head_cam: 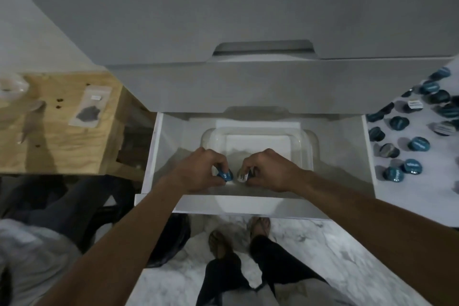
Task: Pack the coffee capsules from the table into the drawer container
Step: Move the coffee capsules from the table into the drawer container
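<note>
While both hands hover over the near rim of the clear container in the open drawer, the left hand pinches a blue capsule and the right hand pinches a silver-topped capsule. Container floor lies directly below and slightly far; release is equally short for either hand. Remaining capsules lie on the table, right.

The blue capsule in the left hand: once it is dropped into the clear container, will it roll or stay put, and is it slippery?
The blue capsule looks small and probably light: the left hand pinches it with fingertips alone. Its rounded body may roll a little on the smooth floor of the clear container. The glossy surface suggests some slipperiness.
</note>
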